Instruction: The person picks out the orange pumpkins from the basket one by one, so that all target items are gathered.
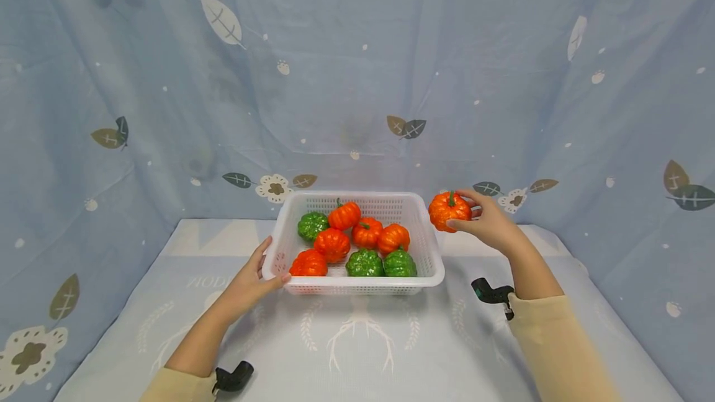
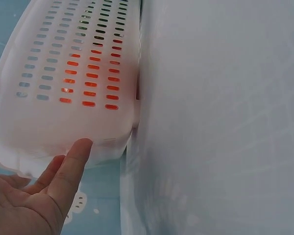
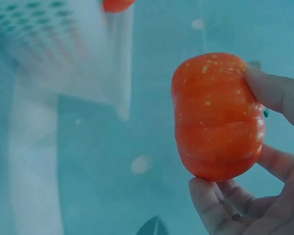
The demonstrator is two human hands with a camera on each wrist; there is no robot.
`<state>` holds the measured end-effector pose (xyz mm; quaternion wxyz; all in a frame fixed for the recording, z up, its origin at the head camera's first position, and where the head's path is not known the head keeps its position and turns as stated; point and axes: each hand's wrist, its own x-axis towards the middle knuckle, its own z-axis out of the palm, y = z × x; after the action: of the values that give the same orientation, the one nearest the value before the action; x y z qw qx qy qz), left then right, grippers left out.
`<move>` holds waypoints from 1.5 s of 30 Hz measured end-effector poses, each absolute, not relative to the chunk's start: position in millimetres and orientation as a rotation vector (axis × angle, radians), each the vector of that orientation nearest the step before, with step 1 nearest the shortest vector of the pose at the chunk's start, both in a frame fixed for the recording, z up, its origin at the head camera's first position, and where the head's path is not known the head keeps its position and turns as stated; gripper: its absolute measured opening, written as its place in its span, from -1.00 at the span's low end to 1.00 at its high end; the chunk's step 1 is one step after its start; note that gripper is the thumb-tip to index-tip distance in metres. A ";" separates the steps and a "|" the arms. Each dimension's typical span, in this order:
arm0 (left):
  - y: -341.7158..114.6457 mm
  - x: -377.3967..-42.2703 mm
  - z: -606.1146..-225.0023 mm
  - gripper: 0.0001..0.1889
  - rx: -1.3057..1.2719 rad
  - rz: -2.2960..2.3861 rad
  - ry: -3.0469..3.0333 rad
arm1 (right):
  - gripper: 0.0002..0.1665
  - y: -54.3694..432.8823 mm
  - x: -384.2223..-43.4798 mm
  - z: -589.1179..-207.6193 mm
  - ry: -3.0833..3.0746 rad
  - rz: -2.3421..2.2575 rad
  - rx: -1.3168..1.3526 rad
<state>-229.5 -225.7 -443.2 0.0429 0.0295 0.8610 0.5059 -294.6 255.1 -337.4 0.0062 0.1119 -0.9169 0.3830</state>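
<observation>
A white plastic basket (image 1: 353, 281) holds several small orange pumpkins (image 1: 332, 245) and three green ones (image 1: 365, 263). At its left end my left hand (image 1: 249, 284) grips the basket, thumb at the front corner and fingers along the side. In the left wrist view that thumb (image 2: 74, 171) lies against the slotted basket wall (image 2: 59, 117). To the right of the basket, my right hand (image 1: 485, 223) holds an orange pumpkin (image 1: 449, 211) with a green stem, raised beside the rim. The right wrist view shows this pumpkin (image 3: 218, 117) pinched between thumb and fingers.
The basket stands toward the back of a table with a pale patterned cloth (image 1: 357, 340). Close behind hangs a blue curtain (image 1: 335, 92) printed with leaves and flowers, which also closes off both sides. A black wrist-worn device (image 1: 491, 292) sits below each hand.
</observation>
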 end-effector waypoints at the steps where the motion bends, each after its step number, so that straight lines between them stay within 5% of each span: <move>1: -226.0 -229.6 -443.0 0.12 0.095 1.556 2.628 | -0.07 258.8 -293.6 -339.6 -2.869 1.194 0.342; 26: -225.6 -223.1 -446.6 0.12 0.065 1.542 2.649 | 0.04 285.8 -337.9 -440.1 -2.905 1.346 -0.088; 45: -224.1 -227.3 -447.6 0.11 0.114 1.571 2.643 | -0.01 288.6 -367.2 -461.9 -2.868 1.358 -0.192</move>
<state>-227.3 -224.1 -447.6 0.0323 0.0370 0.8586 0.5103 -367.2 288.6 -461.9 -0.0190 -0.0605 -0.9019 0.4272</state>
